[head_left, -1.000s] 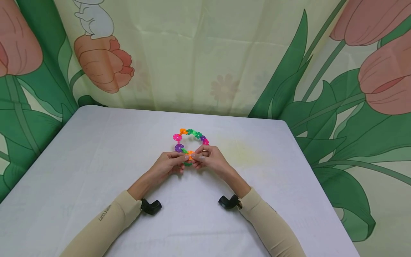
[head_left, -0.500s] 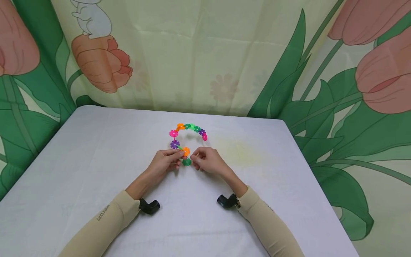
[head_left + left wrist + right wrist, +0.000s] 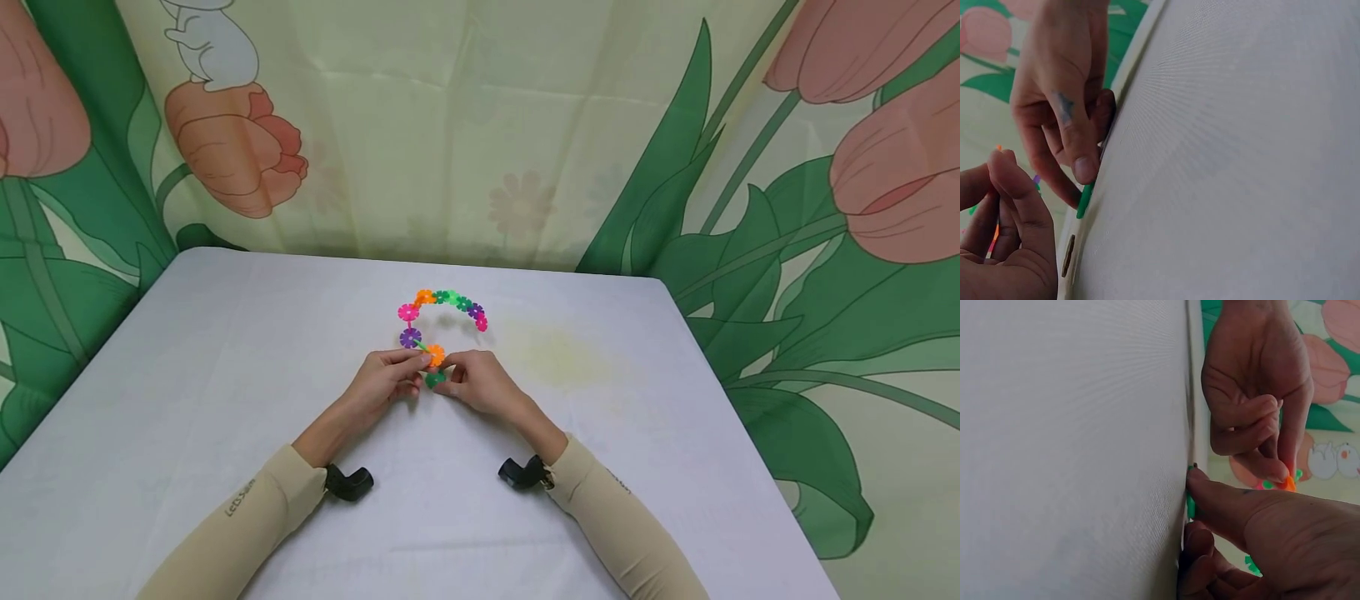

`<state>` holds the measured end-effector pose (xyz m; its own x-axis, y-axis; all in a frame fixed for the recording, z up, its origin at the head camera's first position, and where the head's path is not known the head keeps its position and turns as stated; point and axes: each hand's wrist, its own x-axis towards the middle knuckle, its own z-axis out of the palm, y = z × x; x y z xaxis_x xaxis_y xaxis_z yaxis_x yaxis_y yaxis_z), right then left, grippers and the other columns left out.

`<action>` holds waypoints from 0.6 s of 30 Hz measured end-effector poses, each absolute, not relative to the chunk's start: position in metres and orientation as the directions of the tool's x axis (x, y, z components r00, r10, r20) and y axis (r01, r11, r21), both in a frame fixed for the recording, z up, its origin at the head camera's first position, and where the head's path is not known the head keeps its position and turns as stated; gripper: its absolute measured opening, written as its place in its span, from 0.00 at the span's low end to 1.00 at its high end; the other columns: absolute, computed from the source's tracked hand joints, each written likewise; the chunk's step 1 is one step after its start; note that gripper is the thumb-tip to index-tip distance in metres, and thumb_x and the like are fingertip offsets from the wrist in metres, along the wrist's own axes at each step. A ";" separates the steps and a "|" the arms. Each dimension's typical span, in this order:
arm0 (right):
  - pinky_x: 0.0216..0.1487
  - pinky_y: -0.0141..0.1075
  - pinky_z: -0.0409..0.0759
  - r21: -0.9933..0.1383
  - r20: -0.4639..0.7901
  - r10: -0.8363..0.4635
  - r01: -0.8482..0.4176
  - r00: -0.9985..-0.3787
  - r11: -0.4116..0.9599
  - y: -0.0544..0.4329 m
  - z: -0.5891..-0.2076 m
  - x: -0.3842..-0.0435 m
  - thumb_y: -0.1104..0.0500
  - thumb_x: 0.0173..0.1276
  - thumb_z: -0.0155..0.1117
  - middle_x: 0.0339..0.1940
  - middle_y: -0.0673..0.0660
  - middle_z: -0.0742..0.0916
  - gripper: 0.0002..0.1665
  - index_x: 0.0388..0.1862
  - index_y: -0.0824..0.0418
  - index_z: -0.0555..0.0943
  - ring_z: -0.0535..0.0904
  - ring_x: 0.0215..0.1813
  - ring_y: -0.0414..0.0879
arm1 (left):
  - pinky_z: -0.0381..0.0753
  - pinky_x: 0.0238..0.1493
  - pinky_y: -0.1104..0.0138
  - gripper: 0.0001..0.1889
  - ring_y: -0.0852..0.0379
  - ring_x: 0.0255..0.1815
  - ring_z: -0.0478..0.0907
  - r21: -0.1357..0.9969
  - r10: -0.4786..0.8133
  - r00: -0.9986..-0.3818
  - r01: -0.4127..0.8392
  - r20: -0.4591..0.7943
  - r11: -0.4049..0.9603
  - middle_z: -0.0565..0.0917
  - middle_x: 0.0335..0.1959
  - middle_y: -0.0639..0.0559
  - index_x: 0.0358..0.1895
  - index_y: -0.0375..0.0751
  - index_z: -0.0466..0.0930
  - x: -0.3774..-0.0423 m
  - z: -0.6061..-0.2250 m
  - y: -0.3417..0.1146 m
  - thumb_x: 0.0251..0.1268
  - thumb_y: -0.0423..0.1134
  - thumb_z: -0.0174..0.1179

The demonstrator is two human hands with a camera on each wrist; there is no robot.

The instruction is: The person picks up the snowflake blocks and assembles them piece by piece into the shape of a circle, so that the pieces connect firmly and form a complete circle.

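Note:
A curved chain of colourful flower-shaped interlocking discs (image 3: 409, 337) lies ahead of both hands in the head view, its pink end disc (image 3: 482, 323) apart from the near end. My left hand (image 3: 386, 375) pinches an orange disc (image 3: 436, 356) of the chain between thumb and finger; the right wrist view also has this orange disc (image 3: 1290, 483). Just below it, the thumb and index finger of my right hand (image 3: 483, 382) hold a green disc (image 3: 435, 380). In the left wrist view this green disc (image 3: 1085, 201) appears edge-on, close to the tabletop.
A white cloth (image 3: 300, 300) covers the table, with a faint yellowish patch right of the chain. Behind stands a curtain (image 3: 420, 125) printed with tulips and a rabbit. A black wrist camera (image 3: 350, 482) sits on the left wrist, another (image 3: 522, 472) on the right.
My right hand has let go beside the orange disc, drawn back slightly, then taken the green disc below. The chain's right end shows farther from the hands. My left hand keeps its pinch.

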<state>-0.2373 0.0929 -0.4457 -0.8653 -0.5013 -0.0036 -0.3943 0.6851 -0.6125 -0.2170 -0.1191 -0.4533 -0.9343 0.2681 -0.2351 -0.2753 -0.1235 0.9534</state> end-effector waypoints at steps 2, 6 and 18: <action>0.36 0.30 0.75 -0.623 0.001 -0.485 -0.380 -0.874 0.684 0.093 -0.447 -0.237 0.54 0.67 0.79 0.30 0.52 0.86 0.15 0.48 0.56 0.88 0.77 0.32 0.41 | 0.84 0.34 0.75 0.16 0.64 0.29 0.79 0.954 0.267 -0.934 -0.275 -0.236 -0.118 0.88 0.34 0.55 0.58 0.30 0.84 -0.217 -0.454 -0.119 0.79 0.39 0.62; 0.40 0.32 0.78 -0.661 -0.021 -0.456 -0.330 -0.890 0.674 0.096 -0.444 -0.236 0.56 0.64 0.81 0.36 0.52 0.88 0.13 0.44 0.56 0.86 0.79 0.35 0.42 | 0.84 0.35 0.75 0.17 0.63 0.30 0.78 0.955 0.265 -0.934 -0.276 -0.240 -0.108 0.90 0.36 0.54 0.60 0.30 0.84 -0.216 -0.454 -0.119 0.79 0.40 0.62; 0.35 0.35 0.88 -0.797 -0.146 -0.439 -0.158 -0.887 0.584 0.115 -0.432 -0.243 0.60 0.68 0.78 0.33 0.55 0.90 0.09 0.42 0.62 0.87 0.86 0.28 0.43 | 0.83 0.34 0.75 0.14 0.64 0.30 0.78 0.959 0.273 -0.936 -0.259 -0.221 -0.111 0.91 0.37 0.56 0.56 0.34 0.86 -0.216 -0.452 -0.118 0.79 0.40 0.62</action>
